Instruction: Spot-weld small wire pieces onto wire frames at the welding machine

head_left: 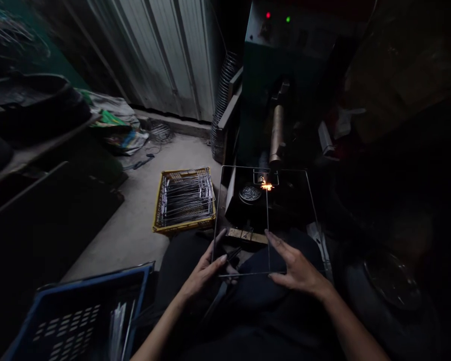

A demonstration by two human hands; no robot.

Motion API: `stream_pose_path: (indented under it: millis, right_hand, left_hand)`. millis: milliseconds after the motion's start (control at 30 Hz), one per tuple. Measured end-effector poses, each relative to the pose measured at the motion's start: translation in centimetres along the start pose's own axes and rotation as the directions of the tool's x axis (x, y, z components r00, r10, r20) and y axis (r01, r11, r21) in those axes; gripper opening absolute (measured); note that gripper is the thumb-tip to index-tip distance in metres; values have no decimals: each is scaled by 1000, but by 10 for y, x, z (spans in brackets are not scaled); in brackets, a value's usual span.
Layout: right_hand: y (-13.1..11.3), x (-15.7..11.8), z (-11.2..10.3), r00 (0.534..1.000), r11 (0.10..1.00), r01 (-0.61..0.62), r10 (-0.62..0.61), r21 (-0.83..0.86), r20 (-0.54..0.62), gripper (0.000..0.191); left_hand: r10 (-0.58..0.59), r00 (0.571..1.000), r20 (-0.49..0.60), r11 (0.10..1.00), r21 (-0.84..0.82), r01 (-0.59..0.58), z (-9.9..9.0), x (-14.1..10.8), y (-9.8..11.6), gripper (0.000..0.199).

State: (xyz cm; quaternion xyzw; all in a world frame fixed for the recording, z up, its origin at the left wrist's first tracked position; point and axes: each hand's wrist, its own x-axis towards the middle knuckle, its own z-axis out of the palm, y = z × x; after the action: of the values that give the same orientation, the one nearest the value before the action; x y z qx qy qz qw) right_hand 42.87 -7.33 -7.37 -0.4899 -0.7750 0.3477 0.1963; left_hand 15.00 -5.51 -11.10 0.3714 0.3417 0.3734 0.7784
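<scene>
In front of me, a rectangular wire frame (215,215) is held out flat, its far side at the machine. My left hand (206,268) is closed on its near left corner; dark slender pieces by those fingers are too dim to name. With thumb and fingers, my right hand (295,265) grips the frame where a middle wire (268,215) meets the near side. Orange sparks (266,186) burst at the far end of that wire, beside a small wire loop (254,176). Just above is the copper-coloured electrode arm (277,133) of a spot welder (259,65).
A yellow crate (156,213) of bent wire pieces stands left of the frame. Nearer is a blue crate (33,311) with metal strips. A dish of small metal bits (250,193) sits below the electrodes. A wire coil (225,95) leans by the corrugated wall (161,55).
</scene>
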Motion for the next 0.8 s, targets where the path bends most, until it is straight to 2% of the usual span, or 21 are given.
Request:
stream_pose_path:
  millis: [200, 300, 433, 567, 667, 800]
  right_hand:
    - [1, -3, 1, 999, 1000, 5, -4, 4, -42, 102]
    - [4, 6, -3, 996, 999, 24, -26, -25, -82, 101]
    - [14, 37, -26, 984, 980, 1, -37, -197, -176, 93]
    - [30, 78, -62, 946, 927, -144, 26, -348, -322, 75]
    - [46, 102, -85, 926, 931, -129, -10, -341, -378, 58]
    - [62, 121, -102, 899, 955, -133, 4, -264, -437, 52]
  left_hand:
    - [-8, 1000, 20, 1000, 7, 7, 0, -1, 1, 86]
    - [-7, 1000, 29, 1000, -21, 8, -2, 11, 9, 89]
    - [31, 998, 59, 999, -37, -29, -7, 53, 33, 93]
    - [130, 989, 69, 991, -49, -126, -17, 110, 62, 90]
    - [189, 976, 104, 981, -50, -185, -28, 146, 78, 90]
    - [218, 964, 150, 976, -50, -212, -40, 176, 92, 85]
